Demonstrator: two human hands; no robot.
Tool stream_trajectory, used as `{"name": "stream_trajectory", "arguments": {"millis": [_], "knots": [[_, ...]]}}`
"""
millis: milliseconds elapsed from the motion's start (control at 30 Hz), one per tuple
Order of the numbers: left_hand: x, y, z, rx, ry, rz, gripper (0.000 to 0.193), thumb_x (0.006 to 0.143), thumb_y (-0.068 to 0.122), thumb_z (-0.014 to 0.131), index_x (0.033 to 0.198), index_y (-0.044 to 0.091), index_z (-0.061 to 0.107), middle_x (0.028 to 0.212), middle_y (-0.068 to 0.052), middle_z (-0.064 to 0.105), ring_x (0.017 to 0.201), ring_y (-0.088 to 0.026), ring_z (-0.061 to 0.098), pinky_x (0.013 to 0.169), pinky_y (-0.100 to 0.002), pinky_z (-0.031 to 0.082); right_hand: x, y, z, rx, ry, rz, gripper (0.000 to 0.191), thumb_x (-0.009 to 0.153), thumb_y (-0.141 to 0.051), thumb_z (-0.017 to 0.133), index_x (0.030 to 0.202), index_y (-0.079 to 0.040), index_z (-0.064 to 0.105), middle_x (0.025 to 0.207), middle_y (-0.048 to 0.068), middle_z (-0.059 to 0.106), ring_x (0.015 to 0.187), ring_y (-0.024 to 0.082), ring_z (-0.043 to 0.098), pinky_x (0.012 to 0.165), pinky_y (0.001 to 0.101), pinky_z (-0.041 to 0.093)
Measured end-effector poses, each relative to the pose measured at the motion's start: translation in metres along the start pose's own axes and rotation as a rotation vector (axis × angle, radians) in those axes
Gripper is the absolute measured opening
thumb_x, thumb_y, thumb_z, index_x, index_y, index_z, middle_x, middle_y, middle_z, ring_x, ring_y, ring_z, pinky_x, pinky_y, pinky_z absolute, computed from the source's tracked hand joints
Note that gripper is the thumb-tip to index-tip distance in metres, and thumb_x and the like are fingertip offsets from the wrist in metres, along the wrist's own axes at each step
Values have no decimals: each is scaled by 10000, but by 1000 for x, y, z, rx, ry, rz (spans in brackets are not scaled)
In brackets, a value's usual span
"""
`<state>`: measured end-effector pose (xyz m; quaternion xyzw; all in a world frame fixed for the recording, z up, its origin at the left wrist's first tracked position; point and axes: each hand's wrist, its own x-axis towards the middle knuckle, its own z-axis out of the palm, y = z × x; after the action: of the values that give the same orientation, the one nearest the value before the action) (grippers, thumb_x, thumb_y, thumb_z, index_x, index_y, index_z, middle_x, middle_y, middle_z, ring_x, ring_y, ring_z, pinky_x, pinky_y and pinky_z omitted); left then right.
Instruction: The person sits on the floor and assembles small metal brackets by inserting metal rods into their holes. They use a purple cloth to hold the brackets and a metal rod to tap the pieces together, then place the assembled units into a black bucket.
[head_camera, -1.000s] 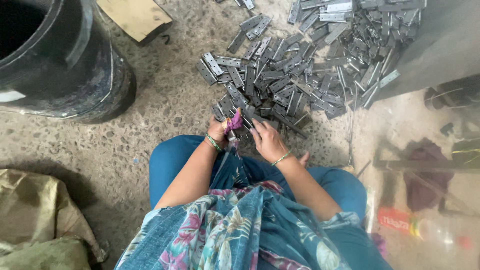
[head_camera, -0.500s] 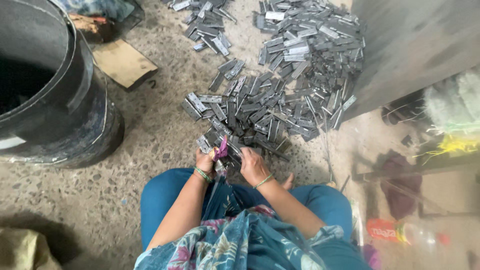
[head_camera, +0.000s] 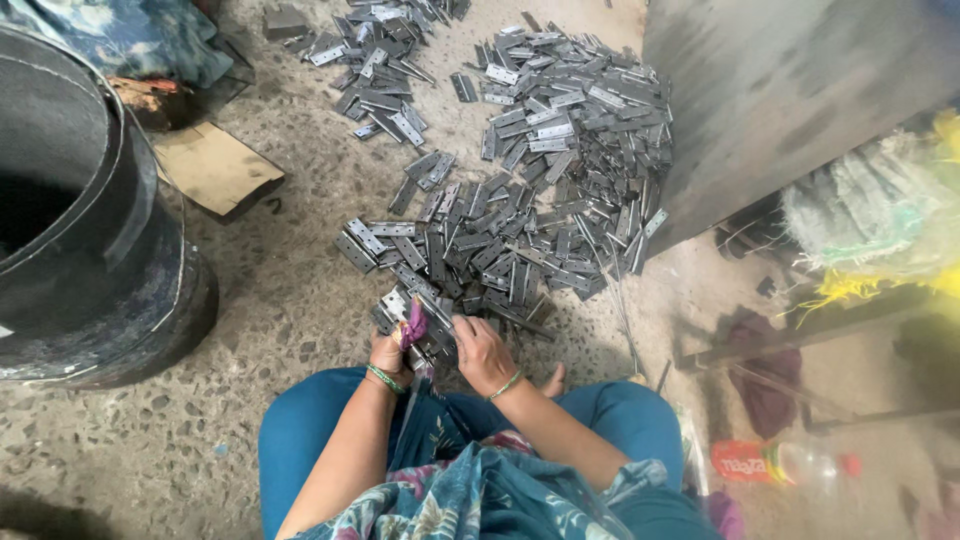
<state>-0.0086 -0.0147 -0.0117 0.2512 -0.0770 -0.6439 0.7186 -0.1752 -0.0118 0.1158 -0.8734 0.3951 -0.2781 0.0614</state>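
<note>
Grey steel hinges (head_camera: 520, 190) lie heaped on speckled concrete; left hand (head_camera: 390, 352) and right hand (head_camera: 480, 352) clasp one hinge (head_camera: 428, 322) at the pile's near edge. View has since tilted upward.

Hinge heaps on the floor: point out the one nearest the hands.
It is the near heap, spread just beyond the left hand and right hand. The big heap by the grey panel and the small heap at top lie farther off.
</note>
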Motion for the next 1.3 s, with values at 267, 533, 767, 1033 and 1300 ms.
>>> {"name": "stream_trajectory", "arguments": {"millis": [267,533,767,1033,1300], "knots": [[-1,3,4,41,75,-18,434,809,241,868,1157,83,664,932,-60,720,759,-223,693,646,-426,577,6,-2,-3,-88,23,-136,304,844,30,615,1147,38,598,1034,198,641,970,394,627,852,455,533],[7,-8,9,8,103,160,370,743,15,852,1079,-25,702,952,-81,744,767,-211,726,704,-384,626,8,14,23,2,118,63,134,879,34,615,1009,4,604,915,198,630,904,412,622,790,489,494],[10,-11,13,19,237,197,381,718,-26,854,1068,-26,702,956,-76,748,772,-205,720,702,-376,613,17,26,46,37,164,249,73,892,1,635,939,-11,581,924,195,627,874,437,616,735,507,487],[5,-7,18,103,210,239,405,698,-42,862,1072,-27,709,982,-68,750,804,-204,718,725,-361,605,33,52,60,82,-2,620,208,1002,-211,666,953,-10,672,920,241,699,888,444,649,743,474,500],[4,-10,14,257,200,178,864,615,-42,913,1345,-65,451,1106,-132,699,932,-269,705,802,-428,615,26,68,51,869,-178,1066,299,1005,-235,621,1173,-3,710,993,63,747,819,196,658,680,396,510]]}}
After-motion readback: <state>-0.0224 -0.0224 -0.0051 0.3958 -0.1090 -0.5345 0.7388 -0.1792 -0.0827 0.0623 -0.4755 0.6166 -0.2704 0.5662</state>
